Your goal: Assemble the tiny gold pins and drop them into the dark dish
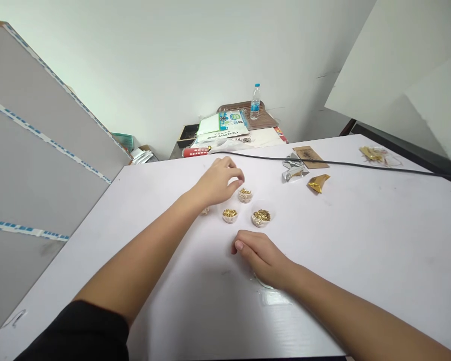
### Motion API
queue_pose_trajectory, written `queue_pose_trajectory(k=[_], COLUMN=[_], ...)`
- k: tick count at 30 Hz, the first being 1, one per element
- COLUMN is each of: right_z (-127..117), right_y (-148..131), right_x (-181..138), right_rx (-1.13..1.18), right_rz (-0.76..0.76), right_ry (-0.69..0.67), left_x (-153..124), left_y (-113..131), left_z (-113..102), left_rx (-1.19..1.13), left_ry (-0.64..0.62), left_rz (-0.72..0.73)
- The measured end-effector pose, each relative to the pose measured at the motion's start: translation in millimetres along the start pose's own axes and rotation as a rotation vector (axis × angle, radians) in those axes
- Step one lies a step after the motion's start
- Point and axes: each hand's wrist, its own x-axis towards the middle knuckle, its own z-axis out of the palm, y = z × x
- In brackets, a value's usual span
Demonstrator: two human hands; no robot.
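Three small clear cups of little gold parts stand on the white table (361, 240): a far one (245, 194), a near left one (229, 215) and a near right one (261, 217). My left hand (220, 181) hovers just left of the far cup, fingers curled in a pinch beside its rim; what it holds, if anything, is too small to make out. Another small cup (205, 211) peeks out under my left wrist. My right hand (263, 258) rests on the table in front of the cups, fingers curled over a clear plastic piece (272, 293).
A black cable (361, 164) crosses the far side of the table. Near it lie a silver foil bag (295, 169), a gold foil packet (317, 182), a brown card (310, 156) and more gold packets (374, 154). Behind the table sit boxes and a water bottle (255, 102).
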Motion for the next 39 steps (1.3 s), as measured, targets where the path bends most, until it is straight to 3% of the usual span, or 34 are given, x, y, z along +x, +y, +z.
queue_pose_trajectory(k=[4, 7, 13, 17, 23, 25, 29, 36, 39], right_z=[-2.6, -5.9, -21.6, -35.6, -55.0, -63.7, -83.8, -105.5, -103.2], right_y=[1.4, -0.2, -6.6, -8.9, 0.3, 4.8, 3.0, -20.0, -25.1], right_x=[0.0, 0.5, 2.0, 1.7, 3.5, 6.3, 15.7, 38.5, 48.5], right_rx=[-0.025, -0.093, -0.290, -0.367, -0.526, -0.601, -0.492, -0.765, -0.773], right_rz=[-0.042, -0.103, -0.190, -0.114, -0.001, 0.103, 0.288, 0.494, 0.529], right_ry=[0.017, 0.051, 0.286, 0.456, 0.577, 0.556, 0.420, -0.077, -0.175], left_x=[41.4, 56.4, 65.9, 66.3, 69.2, 71.9, 76.5, 75.1, 67.4], left_y=[7.3, 12.0, 19.5, 24.3, 26.3, 25.4, 20.3, 10.0, 8.3], left_z=[10.1, 16.0, 23.1, 25.1, 25.9, 28.5, 34.6, 30.5, 20.8], left_rx=[0.214, 0.298, 0.342, 0.349, 0.344, 0.344, 0.336, 0.267, 0.243], left_ry=[-0.259, -0.351, -0.412, -0.452, -0.488, -0.498, -0.500, -0.459, -0.372], left_rz=[0.063, 0.032, -0.041, -0.065, -0.067, -0.079, -0.090, 0.013, 0.067])
